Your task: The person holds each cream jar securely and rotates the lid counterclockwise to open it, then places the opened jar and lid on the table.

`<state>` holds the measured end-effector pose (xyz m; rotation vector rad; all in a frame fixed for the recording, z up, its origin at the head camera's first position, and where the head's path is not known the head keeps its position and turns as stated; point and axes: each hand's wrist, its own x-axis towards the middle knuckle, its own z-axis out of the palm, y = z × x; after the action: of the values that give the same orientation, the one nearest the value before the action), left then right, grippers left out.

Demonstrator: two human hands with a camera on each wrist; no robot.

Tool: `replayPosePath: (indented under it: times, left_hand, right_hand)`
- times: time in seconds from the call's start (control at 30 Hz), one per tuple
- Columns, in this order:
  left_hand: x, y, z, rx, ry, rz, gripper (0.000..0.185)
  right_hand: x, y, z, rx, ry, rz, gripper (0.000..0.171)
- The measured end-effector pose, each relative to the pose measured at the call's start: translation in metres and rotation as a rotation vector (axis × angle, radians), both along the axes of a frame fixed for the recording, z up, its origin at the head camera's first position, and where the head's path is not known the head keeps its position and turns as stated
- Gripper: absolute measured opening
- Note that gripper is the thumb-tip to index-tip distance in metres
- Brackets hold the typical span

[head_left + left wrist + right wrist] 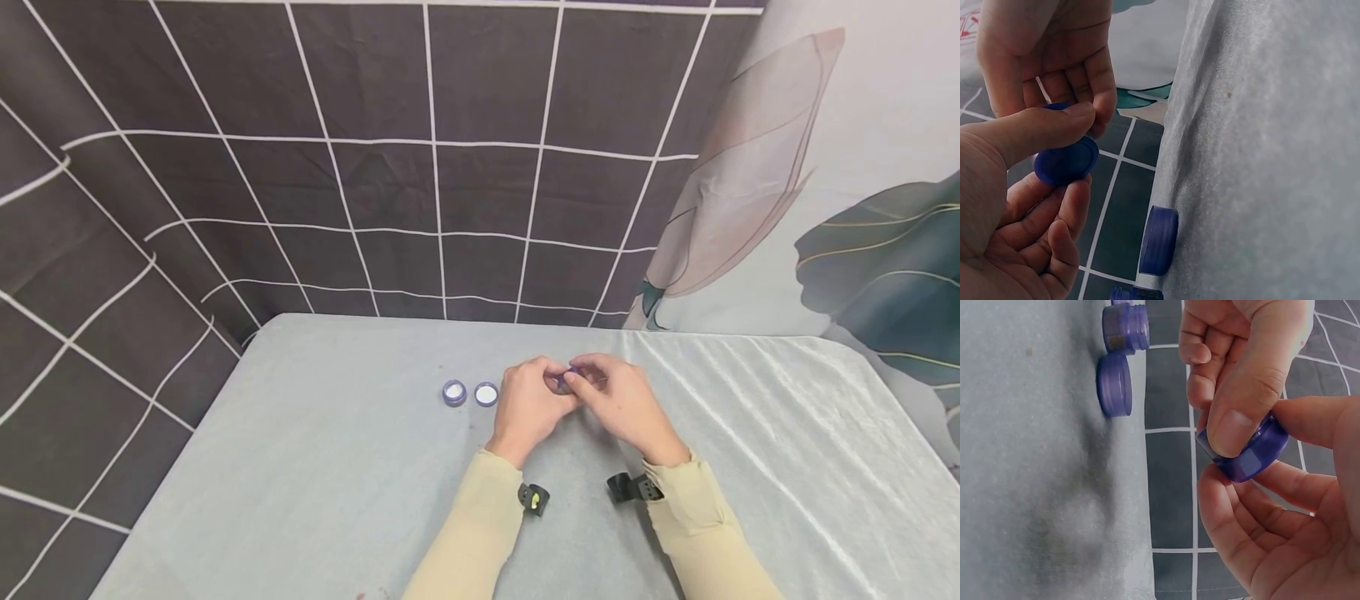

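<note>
A small purple jar (567, 379) is held above the table between both hands. My left hand (553, 382) pinches it with the thumb on top and the fingers underneath; in the left wrist view the jar (1066, 161) shows its round flat face under that thumb (1054, 125). My right hand (583, 380) grips the other side; in the right wrist view its thumb and fingers (1235, 506) curl round the jar (1257, 453). Most of the jar is hidden by fingers in the head view.
An open purple jar (453, 392) and a loose purple lid (486, 393) lie on the grey cloth-covered table (337, 467), just left of my hands. A dark tiled backdrop (420, 183) rises behind the table's far edge.
</note>
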<state>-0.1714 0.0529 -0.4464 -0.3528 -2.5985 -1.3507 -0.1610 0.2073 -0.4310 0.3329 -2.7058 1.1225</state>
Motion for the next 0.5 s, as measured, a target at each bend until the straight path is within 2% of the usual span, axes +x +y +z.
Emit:
replayPosePath:
  times: [0.5]
  left_hand:
    - [-0.0002, 0.0007, 0.0001, -0.008, -0.011, 0.001, 0.034]
  right_hand:
    - [-0.0012, 0.0016, -0.0015, -0.020, 0.007, 0.049, 0.030]
